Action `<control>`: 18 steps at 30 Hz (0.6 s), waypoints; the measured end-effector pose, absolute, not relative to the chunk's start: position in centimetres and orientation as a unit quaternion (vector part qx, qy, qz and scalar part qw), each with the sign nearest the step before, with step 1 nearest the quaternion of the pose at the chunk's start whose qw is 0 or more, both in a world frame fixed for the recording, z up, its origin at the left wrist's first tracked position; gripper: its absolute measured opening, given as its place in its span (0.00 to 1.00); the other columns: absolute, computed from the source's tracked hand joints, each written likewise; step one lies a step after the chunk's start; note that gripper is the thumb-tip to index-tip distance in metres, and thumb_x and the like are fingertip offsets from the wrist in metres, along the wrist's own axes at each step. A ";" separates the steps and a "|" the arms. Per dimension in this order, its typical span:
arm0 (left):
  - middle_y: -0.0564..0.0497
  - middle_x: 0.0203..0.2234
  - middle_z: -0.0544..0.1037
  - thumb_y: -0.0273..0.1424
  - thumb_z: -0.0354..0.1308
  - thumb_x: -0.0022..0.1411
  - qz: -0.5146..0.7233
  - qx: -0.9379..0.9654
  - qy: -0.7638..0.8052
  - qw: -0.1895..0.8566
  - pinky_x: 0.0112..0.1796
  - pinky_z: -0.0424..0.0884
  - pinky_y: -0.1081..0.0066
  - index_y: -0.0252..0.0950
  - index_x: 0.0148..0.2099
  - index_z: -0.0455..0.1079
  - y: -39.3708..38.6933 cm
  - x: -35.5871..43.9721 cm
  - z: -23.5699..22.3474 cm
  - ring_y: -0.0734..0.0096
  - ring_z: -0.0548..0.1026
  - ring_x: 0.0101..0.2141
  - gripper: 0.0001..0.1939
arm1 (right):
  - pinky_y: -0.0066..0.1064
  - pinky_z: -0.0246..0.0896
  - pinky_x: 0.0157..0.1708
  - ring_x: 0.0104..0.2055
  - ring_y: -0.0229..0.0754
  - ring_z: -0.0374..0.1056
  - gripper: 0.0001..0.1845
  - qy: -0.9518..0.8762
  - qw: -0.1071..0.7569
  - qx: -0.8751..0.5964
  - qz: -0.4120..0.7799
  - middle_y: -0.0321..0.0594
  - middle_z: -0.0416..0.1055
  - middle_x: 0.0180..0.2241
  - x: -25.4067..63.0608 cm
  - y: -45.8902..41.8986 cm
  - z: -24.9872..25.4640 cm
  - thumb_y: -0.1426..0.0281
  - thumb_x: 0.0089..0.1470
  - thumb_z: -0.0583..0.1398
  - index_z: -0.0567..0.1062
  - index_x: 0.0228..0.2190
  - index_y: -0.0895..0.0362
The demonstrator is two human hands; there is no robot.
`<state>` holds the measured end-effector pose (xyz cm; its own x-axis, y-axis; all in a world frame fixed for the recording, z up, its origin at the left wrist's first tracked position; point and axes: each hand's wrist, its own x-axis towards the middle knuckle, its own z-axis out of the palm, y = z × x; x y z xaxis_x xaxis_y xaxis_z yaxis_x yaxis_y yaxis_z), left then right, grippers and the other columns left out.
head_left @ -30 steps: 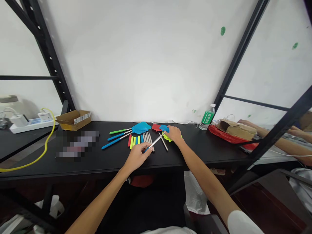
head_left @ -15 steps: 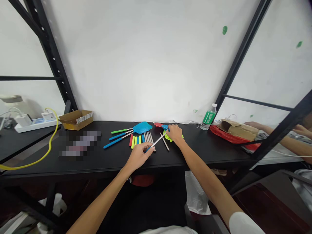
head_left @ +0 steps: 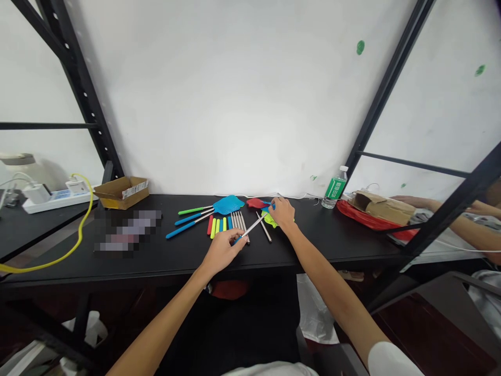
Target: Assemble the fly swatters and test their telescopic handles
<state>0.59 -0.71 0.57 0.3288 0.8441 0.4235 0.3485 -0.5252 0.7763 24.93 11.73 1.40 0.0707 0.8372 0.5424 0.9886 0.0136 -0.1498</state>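
My left hand [head_left: 223, 253] is shut on a thin metal rod [head_left: 254, 227] with a blue grip, its tip reaching towards my right hand. My right hand [head_left: 282, 213] pinches a blue plastic fly swatter head [head_left: 268, 208], mostly hidden by my fingers. Under that hand lies a yellow-green swatter head [head_left: 269, 220], and a red one [head_left: 255, 202] sits just left of it. Farther left lies a larger blue swatter head [head_left: 227, 204] with long handles. Beside it are a row of coloured grips [head_left: 217, 226], several metal rods [head_left: 238, 222], and one loose rod [head_left: 263, 226].
All of this lies on a black table [head_left: 313, 245]. A cardboard box [head_left: 121, 192] and a power strip [head_left: 58, 197] stand at the left, and a water bottle [head_left: 334, 187] at the right. Beyond it lies a red bag [head_left: 371, 219]. Another person's arms [head_left: 442, 219] reach in at far right.
My right hand has shifted slightly right, and the blue swatter head has moved with it. The left hand and its rod stay almost still.
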 end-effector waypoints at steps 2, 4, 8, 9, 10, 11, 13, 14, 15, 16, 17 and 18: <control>0.49 0.29 0.78 0.44 0.53 0.65 0.428 0.760 0.390 0.294 0.31 0.67 0.72 0.36 0.41 0.76 -0.7 0.6 0.5 0.68 0.73 0.28 0.18 | 0.34 0.61 0.42 0.49 0.49 0.63 0.12 -0.662 0.271 -0.685 -0.140 0.45 0.71 0.46 25.0 11.6 1.6 0.68 0.60 0.53 0.73 0.42 0.53; 0.49 0.28 0.78 0.44 0.53 0.65 0.426 0.761 0.391 0.293 0.31 0.67 0.72 0.36 0.41 0.76 -0.7 0.6 0.5 0.68 0.73 0.28 0.18 | 0.34 0.60 0.43 0.50 0.48 0.63 0.13 -0.655 0.301 -0.680 -0.134 0.45 0.71 0.46 25.1 11.5 1.8 0.67 0.61 0.51 0.73 0.43 0.53; 0.51 0.26 0.76 0.43 0.53 0.65 0.427 0.760 0.398 0.287 0.29 0.66 0.72 0.36 0.40 0.76 -0.7 0.6 0.5 0.69 0.72 0.27 0.17 | 0.34 0.59 0.43 0.47 0.49 0.67 0.16 -0.614 0.395 -0.675 -0.103 0.45 0.73 0.45 25.9 11.1 2.6 0.64 0.63 0.49 0.72 0.46 0.54; 0.51 0.25 0.76 0.43 0.53 0.64 0.428 0.760 0.397 0.286 0.29 0.65 0.73 0.36 0.40 0.76 -0.7 0.6 0.5 0.69 0.72 0.26 0.17 | 0.34 0.60 0.42 0.45 0.48 0.68 0.18 -0.601 0.422 -0.673 -0.090 0.45 0.74 0.43 26.2 10.8 2.8 0.62 0.63 0.49 0.72 0.46 0.54; 0.51 0.25 0.75 0.43 0.53 0.64 0.430 0.760 0.396 0.284 0.29 0.65 0.73 0.36 0.39 0.76 -0.7 0.6 0.5 0.69 0.71 0.26 0.17 | 0.34 0.60 0.41 0.43 0.48 0.69 0.18 -0.590 0.449 -0.667 -0.079 0.44 0.75 0.41 26.4 10.5 2.9 0.61 0.62 0.49 0.72 0.46 0.55; 0.52 0.24 0.75 0.43 0.53 0.64 0.430 0.762 0.395 0.281 0.28 0.64 0.73 0.36 0.39 0.76 -0.7 0.5 0.5 0.70 0.71 0.26 0.17 | 0.34 0.60 0.41 0.41 0.48 0.69 0.19 -0.581 0.475 -0.658 -0.069 0.44 0.76 0.39 26.7 10.0 3.1 0.60 0.62 0.49 0.73 0.46 0.55; 0.52 0.23 0.74 0.44 0.52 0.65 0.426 0.767 0.398 0.270 0.27 0.62 0.73 0.36 0.39 0.76 -0.8 0.5 0.6 0.70 0.70 0.25 0.18 | 0.33 0.60 0.40 0.38 0.46 0.69 0.20 -0.572 0.521 -0.631 -0.061 0.43 0.76 0.37 27.3 9.0 3.3 0.59 0.61 0.49 0.73 0.44 0.56; 0.52 0.23 0.73 0.44 0.52 0.65 0.423 0.770 0.400 0.262 0.27 0.61 0.73 0.36 0.39 0.76 -0.8 0.5 0.6 0.70 0.69 0.25 0.18 | 0.32 0.61 0.40 0.37 0.45 0.69 0.20 -0.572 0.537 -0.617 -0.059 0.42 0.76 0.36 27.7 8.4 3.4 0.58 0.60 0.50 0.74 0.44 0.56; 0.52 0.23 0.73 0.44 0.51 0.65 0.420 0.772 0.401 0.257 0.27 0.61 0.73 0.36 0.40 0.76 -0.9 0.5 0.7 0.71 0.68 0.25 0.19 | 0.32 0.61 0.39 0.36 0.45 0.69 0.20 -0.574 0.546 -0.607 -0.056 0.41 0.76 0.35 28.0 7.9 3.4 0.58 0.59 0.50 0.74 0.43 0.56; 0.52 0.24 0.74 0.44 0.51 0.66 0.419 0.775 0.400 0.254 0.27 0.61 0.73 0.36 0.40 0.76 -0.9 0.5 0.7 0.71 0.68 0.25 0.19 | 0.32 0.61 0.39 0.35 0.45 0.69 0.20 -0.580 0.549 -0.599 -0.051 0.41 0.76 0.34 28.3 7.3 3.3 0.58 0.59 0.51 0.75 0.42 0.56; 0.52 0.24 0.74 0.44 0.51 0.66 0.419 0.775 0.398 0.254 0.27 0.61 0.73 0.36 0.40 0.75 -0.9 0.5 0.7 0.71 0.69 0.25 0.18 | 0.31 0.61 0.38 0.35 0.44 0.69 0.19 -0.588 0.548 -0.594 -0.041 0.40 0.76 0.34 28.5 6.9 3.3 0.58 0.58 0.52 0.75 0.40 0.56; 0.52 0.24 0.74 0.43 0.51 0.66 0.422 0.774 0.396 0.257 0.28 0.62 0.73 0.36 0.40 0.75 -0.9 0.5 0.8 0.70 0.69 0.25 0.18 | 0.31 0.61 0.38 0.35 0.44 0.69 0.17 -0.594 0.546 -0.590 -0.024 0.40 0.76 0.34 28.7 6.6 3.2 0.59 0.57 0.53 0.75 0.38 0.55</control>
<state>0.52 -0.90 0.77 0.3316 0.8294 0.4496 0.3961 -0.5549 0.7316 28.73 6.55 3.21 0.2926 0.6754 0.6769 0.7281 0.3015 -0.6156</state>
